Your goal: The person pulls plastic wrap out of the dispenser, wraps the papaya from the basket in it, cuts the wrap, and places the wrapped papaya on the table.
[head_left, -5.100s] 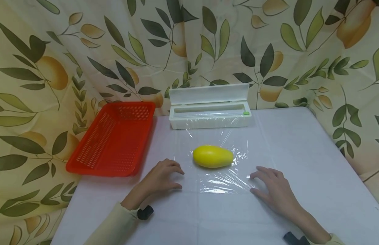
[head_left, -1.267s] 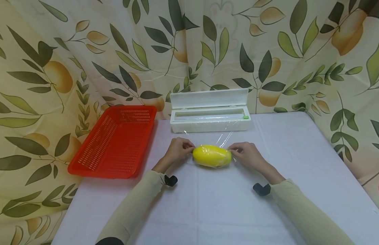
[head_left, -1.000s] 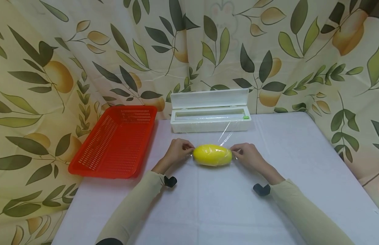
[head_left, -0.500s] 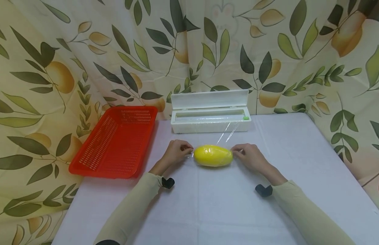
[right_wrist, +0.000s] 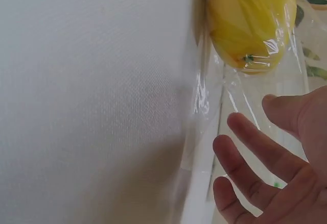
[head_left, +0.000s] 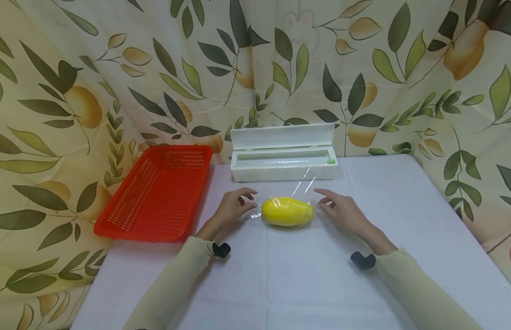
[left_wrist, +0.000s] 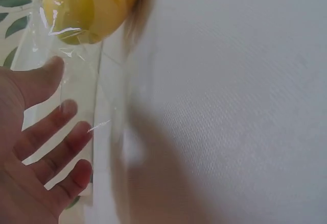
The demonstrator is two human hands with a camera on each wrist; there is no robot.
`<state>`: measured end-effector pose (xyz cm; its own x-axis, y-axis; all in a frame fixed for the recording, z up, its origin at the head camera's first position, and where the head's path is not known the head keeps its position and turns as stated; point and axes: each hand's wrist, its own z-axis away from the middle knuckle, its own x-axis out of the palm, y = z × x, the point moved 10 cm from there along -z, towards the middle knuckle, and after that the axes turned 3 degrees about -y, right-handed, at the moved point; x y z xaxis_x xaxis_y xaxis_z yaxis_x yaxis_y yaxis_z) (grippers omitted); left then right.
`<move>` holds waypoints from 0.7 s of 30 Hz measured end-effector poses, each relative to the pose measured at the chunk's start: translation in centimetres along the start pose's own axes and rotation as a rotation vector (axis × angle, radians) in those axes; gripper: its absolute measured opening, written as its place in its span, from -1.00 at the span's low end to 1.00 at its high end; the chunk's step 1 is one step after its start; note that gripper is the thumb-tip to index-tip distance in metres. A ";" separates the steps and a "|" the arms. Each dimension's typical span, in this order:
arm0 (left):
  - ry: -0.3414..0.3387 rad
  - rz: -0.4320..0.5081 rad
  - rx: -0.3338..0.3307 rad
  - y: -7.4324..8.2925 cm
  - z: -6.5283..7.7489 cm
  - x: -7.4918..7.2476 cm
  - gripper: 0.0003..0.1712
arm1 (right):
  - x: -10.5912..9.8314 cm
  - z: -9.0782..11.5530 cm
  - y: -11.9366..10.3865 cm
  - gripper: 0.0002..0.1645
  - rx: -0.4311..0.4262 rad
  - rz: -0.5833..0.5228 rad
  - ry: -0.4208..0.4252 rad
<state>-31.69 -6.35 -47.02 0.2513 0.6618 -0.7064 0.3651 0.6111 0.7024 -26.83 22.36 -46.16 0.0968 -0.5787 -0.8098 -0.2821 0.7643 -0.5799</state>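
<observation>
A smooth yellow oval fruit (head_left: 287, 211) lies on the white table with clear cling film (right_wrist: 204, 94) wrapped over it. Loose film sticks out past both of its ends, and a strip runs back to the white dispenser box (head_left: 284, 173). To the fruit's left, my left hand (head_left: 234, 205) has its fingers spread, thumb near the loose film. On the other side my right hand (head_left: 342, 211) is also spread, fingertips a little away from the fruit's end. Nothing is gripped in either hand. In the right wrist view, a small dark stem spot marks that end.
A red plastic basket (head_left: 199, 208) with slotted sides stands on the left of the table. The dispenser's lid (head_left: 282, 136) is raised, with a green slider (head_left: 331, 161) at its right. A leaf-patterned curtain (head_left: 304, 78) hangs behind and at the sides.
The film lay flat under the fruit at first; then it covered the fruit while both hands pinched it at the ends. Now both hands have let go and drawn slightly apart.
</observation>
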 end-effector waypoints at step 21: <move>0.272 0.073 0.121 2.2 2.1 -3.4 -0.73 | -1.6 3.1 -3.6 -0.60 -0.188 -0.028 0.203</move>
<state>-29.90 -8.14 -43.30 0.0371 0.8039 -0.5937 0.4635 0.5125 0.7229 -22.96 21.40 -43.01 -0.0811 -0.6589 -0.7478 -0.4562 0.6916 -0.5600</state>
